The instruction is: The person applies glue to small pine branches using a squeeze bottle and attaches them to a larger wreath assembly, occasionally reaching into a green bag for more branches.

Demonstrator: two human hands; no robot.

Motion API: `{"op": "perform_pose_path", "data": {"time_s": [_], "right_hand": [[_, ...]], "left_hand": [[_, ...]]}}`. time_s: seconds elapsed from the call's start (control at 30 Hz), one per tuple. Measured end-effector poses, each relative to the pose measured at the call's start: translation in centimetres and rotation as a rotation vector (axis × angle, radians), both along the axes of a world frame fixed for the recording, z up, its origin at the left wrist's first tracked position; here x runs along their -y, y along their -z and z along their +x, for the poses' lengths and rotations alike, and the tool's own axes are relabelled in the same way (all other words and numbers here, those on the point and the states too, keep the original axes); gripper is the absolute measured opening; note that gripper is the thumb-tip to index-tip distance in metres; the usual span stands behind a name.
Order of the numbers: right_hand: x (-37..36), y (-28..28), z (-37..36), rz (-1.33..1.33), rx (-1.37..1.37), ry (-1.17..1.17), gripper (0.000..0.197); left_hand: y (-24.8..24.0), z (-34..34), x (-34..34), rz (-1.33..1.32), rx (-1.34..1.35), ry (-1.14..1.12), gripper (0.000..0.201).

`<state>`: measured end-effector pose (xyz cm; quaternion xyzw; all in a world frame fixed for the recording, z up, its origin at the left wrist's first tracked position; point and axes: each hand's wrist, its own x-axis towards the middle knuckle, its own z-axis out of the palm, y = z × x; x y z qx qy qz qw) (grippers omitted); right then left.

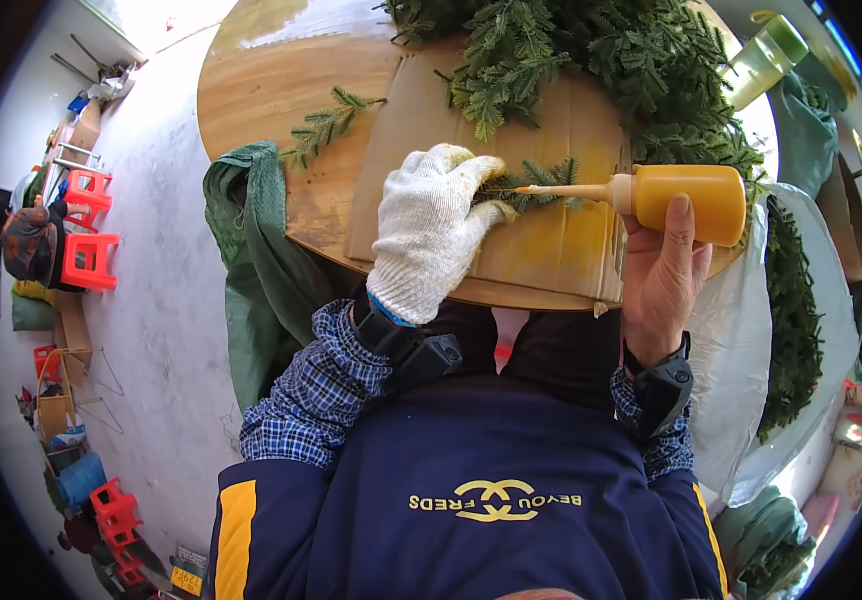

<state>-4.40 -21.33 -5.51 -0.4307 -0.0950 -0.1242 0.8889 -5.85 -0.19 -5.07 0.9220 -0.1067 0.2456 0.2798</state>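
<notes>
My left hand (431,225), in a white knit glove, is closed on the stem end of a small green artificial fir sprig (551,185). The sprig is held just above a piece of cardboard (541,255) with yellow stains. Bare, my right hand (666,270) grips a squeeze bottle (706,205) of yellow-orange liquid, tipped on its side. The bottle's long thin nozzle (556,190) points left, with its tip by the sprig near my left fingertips. Whether the tip touches the sprig, I cannot tell.
A heap of fir branches (641,70) covers the far right of the round wooden table (291,100). One loose sprig (326,128) lies left of the cardboard. A green-capped bottle (766,60) stands far right. Green cloth (261,230) hangs at the left edge; red stools (91,262) stand beyond.
</notes>
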Motion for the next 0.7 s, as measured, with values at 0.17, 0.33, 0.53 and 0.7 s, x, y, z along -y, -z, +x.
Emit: {"op": "perform_pose_path", "data": {"time_s": [0.17,0.33,0.53,0.7], "right_hand": [[0.1,0.1,-0.1,-0.05,0.018,0.041,0.028],[0.4,-0.4,-0.3,-0.114,0.092,0.069,0.03],[1.4,-0.1,-0.1,-0.149,0.105,0.133,0.031],[2.1,-0.3,-0.1,-0.081,0.072,0.136,0.03]], "left_hand": [[0.0,0.1,-0.1,0.015,0.002,0.002,0.036],[-0.1,0.0,-0.1,0.038,0.004,0.001,0.036],[-0.7,-0.2,0.2,0.005,-0.058,0.014,0.034],[-0.6,0.0,0.2,0.023,-0.046,0.002,0.034]]}}
